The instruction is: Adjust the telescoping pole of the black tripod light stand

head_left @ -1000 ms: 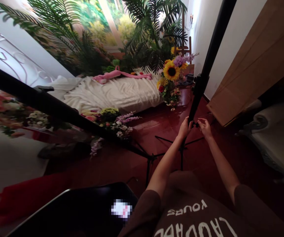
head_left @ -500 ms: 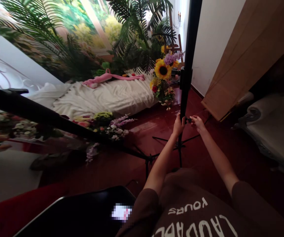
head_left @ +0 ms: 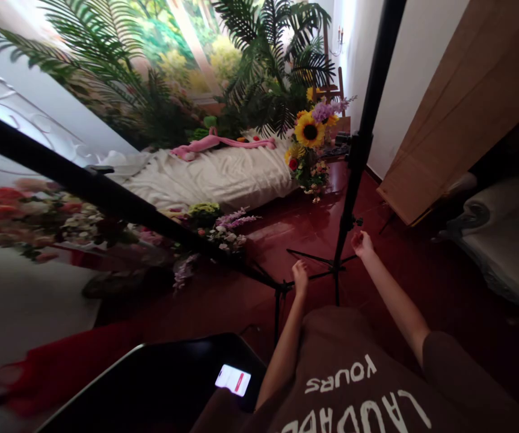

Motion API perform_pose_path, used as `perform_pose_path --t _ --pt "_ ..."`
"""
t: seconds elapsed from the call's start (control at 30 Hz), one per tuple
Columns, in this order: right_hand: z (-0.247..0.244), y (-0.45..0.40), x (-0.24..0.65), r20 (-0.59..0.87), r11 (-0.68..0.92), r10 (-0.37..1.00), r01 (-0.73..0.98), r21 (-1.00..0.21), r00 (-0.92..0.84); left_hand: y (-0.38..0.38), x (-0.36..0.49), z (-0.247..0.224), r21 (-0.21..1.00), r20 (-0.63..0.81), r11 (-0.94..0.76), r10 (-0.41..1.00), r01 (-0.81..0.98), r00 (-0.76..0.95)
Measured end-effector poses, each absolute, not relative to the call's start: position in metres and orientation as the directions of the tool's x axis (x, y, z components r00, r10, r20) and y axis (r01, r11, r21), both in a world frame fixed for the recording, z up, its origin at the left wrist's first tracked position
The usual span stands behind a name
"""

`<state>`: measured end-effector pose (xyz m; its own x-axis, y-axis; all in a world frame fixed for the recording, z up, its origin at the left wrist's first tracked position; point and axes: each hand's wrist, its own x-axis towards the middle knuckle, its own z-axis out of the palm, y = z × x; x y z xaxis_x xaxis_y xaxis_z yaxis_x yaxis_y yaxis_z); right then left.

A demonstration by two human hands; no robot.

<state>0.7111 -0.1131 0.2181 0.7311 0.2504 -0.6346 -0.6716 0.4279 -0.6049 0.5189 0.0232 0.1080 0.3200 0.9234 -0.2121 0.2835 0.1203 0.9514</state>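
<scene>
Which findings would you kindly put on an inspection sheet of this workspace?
Surface: glossy red floor.
Things near the hands: left stand and right stand, black; a knob on the right one.
Clutter: lit phone on a black surface; red fabric.
Hands: left hand, nothing seen held; right hand close to the knob, contact unclear.
Cables: nothing seen clearly; dim areas.
Surroundings: pink plush toy on white cloth, sunflower, brown panel.

Brown shirt (head_left: 379,385): "YOURS", "LAUDAB…", rest unclear; phone (head_left: 233,380) text unreadable.
</scene>
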Motion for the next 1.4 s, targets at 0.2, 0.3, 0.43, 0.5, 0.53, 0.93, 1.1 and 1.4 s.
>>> perform_pose_path --t 0.2,0.3,0.43,0.5,0.53,0.93,1.1,1.4 --pt "0.202 -0.072 0.675 -0.797 0.333 0.275 -0.831 -0.446 0.537 0.115 0.424 0.132 0.918 -0.023 0.229 0.847 0.325 -0.53" --pt "0.208 -0.037 0.658 -0.807 0.265 0.348 -0.876 -0.403 0.476 0.161 0.412 0.174 0.968 0.21 -0.117 0.862 0.222 -0.462" --pt "0.225 0.016 0.621 -0.796 0.098 0.501 -0.937 -0.336 0.338 0.187 0.412 0.214 0.909 0.413 -0.406 0.907 0.089 -0.078" --pt "0.236 0.039 0.595 -0.785 -0.025 0.578 -0.957 -0.29 0.223 0.188 0.414 0.219 0.907 0.409 -0.415 0.908 0.068 0.091" --pt "0.242 0.048 0.581 -0.778 -0.1 0.611 -0.96 -0.26 0.148 0.189 0.415 0.218 0.909 0.398 -0.41 0.908 0.079 0.13" --pt "0.297 0.108 0.534 -0.424 -0.468 0.837 -0.854 -0.226 -0.347 0.196 0.425 0.188 0.889 0.374 -0.357 0.927 0.286 -0.004" --pt "0.296 0.105 0.533 -0.447 -0.49 0.833 -0.809 -0.324 -0.326 0.196 0.426 0.186 0.886 0.391 -0.375 0.92 0.273 -0.004" --pt "0.294 0.109 0.535 -0.481 -0.534 0.785 -0.821 -0.205 -0.39 0.195 0.426 0.187 0.892 0.385 -0.372 0.923 0.255 0.001"
